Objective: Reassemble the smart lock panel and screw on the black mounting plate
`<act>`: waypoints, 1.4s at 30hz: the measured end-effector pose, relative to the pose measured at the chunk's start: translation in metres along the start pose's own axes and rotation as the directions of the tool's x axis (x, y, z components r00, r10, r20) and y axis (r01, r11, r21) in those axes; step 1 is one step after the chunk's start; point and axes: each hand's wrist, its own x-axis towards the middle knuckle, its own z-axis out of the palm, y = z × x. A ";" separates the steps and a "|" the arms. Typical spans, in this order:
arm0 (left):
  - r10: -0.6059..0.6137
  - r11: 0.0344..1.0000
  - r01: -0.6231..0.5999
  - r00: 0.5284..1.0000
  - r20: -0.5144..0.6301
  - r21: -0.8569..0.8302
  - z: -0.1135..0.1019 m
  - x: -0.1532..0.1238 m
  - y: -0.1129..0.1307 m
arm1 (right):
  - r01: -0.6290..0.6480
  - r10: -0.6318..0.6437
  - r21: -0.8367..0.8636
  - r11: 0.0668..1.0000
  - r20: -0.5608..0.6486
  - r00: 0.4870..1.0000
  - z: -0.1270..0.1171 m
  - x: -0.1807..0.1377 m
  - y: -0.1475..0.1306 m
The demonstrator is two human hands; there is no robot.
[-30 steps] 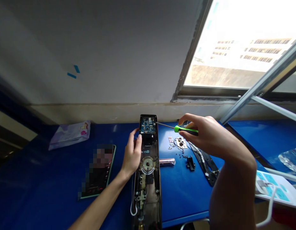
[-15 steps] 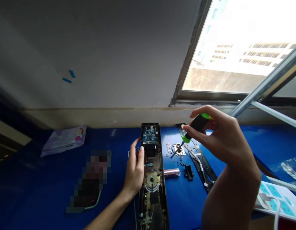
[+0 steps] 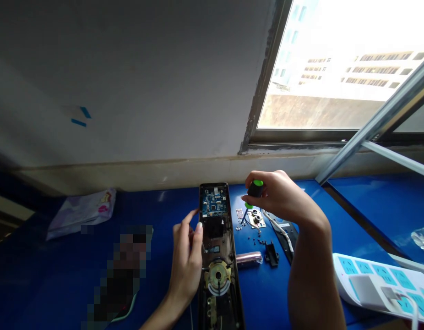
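My left hand (image 3: 187,256) grips the left edge of a long dark housing (image 3: 236,293), thumb on its rim. Inside the housing lie a blue circuit board (image 3: 214,201) at the far end and a round brass-coloured disc (image 3: 218,276) lower down. Pinched in my right hand (image 3: 275,195) is a black and green screwdriver (image 3: 255,189), pointing down. Its tip is at or just above a cluster of small silver screws (image 3: 239,227); contact cannot be made out. Close by are a small camera-like module (image 3: 257,219) and darker screws (image 3: 256,241).
Right of the housing lie a pinkish cylinder (image 3: 249,259), a black plastic bracket (image 3: 272,254) and a black plate (image 3: 284,236) with a white cable. A white power strip (image 3: 380,284) is at the right, a plastic packet (image 3: 83,211) at the left. A metal bar (image 3: 380,114) slants upward.
My right hand has moved left and down with the screwdriver, which now stands more upright over the silver screws. My left hand still grips the housing. The view has shifted slightly.
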 end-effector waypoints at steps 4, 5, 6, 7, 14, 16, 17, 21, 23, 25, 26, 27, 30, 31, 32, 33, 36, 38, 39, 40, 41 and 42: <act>0.222 0.971 -0.213 0.972 -0.078 0.110 -0.003 0.013 0.010 | 0.004 -0.003 -0.005 1.000 0.036 0.999 0.006 0.006 0.002; 0.295 0.950 -0.284 0.953 -0.073 0.130 -0.002 0.019 0.015 | 0.009 -0.009 -0.007 1.000 0.045 0.999 0.007 0.007 0.002; 0.337 0.935 -0.326 0.939 -0.063 0.144 0.000 0.025 0.020 | 0.016 -0.015 -0.007 1.000 0.052 0.999 0.009 0.008 0.003; 0.352 0.928 -0.343 0.935 -0.047 0.143 0.002 0.032 0.024 | 0.021 -0.020 -0.007 1.000 0.055 0.998 0.010 0.010 0.003; 0.344 0.938 -0.345 0.938 0.042 0.022 0.018 0.058 0.036 | 0.034 -0.033 -0.014 0.999 0.053 0.998 0.013 0.014 0.004; 0.338 0.941 -0.339 0.940 0.045 0.016 0.020 0.059 0.036 | 0.036 -0.035 -0.009 0.999 0.056 0.998 0.013 0.014 0.005; 0.332 0.943 -0.333 0.942 0.048 0.011 0.021 0.059 0.036 | 0.037 -0.036 -0.008 0.999 0.057 0.998 0.013 0.014 0.005; 0.337 0.942 -0.337 0.941 0.041 -0.002 0.021 0.057 0.036 | 0.040 -0.039 -0.009 0.999 0.057 0.998 0.015 0.015 0.005; 0.338 0.941 -0.338 0.940 0.041 -0.001 0.020 0.055 0.037 | 0.041 -0.040 -0.008 0.999 0.064 0.997 0.016 0.016 0.006; 0.335 0.942 -0.335 0.941 0.042 0.000 0.020 0.054 0.037 | 0.040 -0.039 -0.007 0.999 0.067 0.997 0.017 0.017 0.005; 0.333 0.943 -0.333 0.942 0.045 -0.001 0.020 0.054 0.037 | 0.039 -0.038 -0.006 0.999 0.065 0.997 0.017 0.017 0.005; 0.332 0.943 -0.332 0.942 0.047 -0.001 0.020 0.054 0.037 | 0.037 -0.037 -0.005 0.999 0.062 0.997 0.017 0.017 0.005; 0.328 0.945 -0.328 0.943 0.058 -0.010 0.020 0.053 0.036 | 0.033 -0.033 0.001 0.999 0.051 0.998 0.016 0.016 0.004; 0.328 0.944 -0.328 0.943 0.060 -0.014 0.020 0.053 0.035 | 0.032 -0.032 0.005 0.999 0.047 0.998 0.015 0.015 0.004; 0.329 0.944 -0.329 0.942 0.060 -0.017 0.019 0.054 0.035 | 0.031 -0.031 0.010 0.999 0.045 0.999 0.015 0.015 0.004; 0.330 0.944 -0.329 0.942 0.060 -0.020 0.019 0.054 0.034 | 0.030 -0.030 0.015 0.999 0.044 0.999 0.014 0.015 0.005; 0.334 0.943 -0.333 0.940 0.066 -0.026 0.018 0.055 0.033 | 0.030 -0.031 0.024 0.999 0.044 0.999 0.014 0.015 0.007; 0.338 0.941 -0.336 0.938 0.077 -0.039 0.017 0.055 0.032 | 0.031 -0.032 0.028 0.999 0.042 0.999 0.014 0.015 0.008; 0.338 0.941 -0.335 0.937 0.083 -0.051 0.016 0.055 0.032 | 0.032 -0.033 0.032 0.999 0.040 0.999 0.014 0.015 0.009; 0.335 0.942 -0.330 0.938 0.089 -0.064 0.015 0.055 0.031 | 0.034 -0.035 0.037 0.999 0.041 0.999 0.013 0.015 0.009; 0.327 0.944 -0.320 0.940 0.098 -0.080 0.013 0.054 0.031 | 0.035 -0.037 0.043 0.998 0.041 0.998 0.013 0.015 0.010; 0.316 0.947 -0.307 0.942 0.110 -0.096 0.012 0.054 0.030 | 0.036 -0.038 0.050 0.998 0.042 0.998 0.013 0.015 0.010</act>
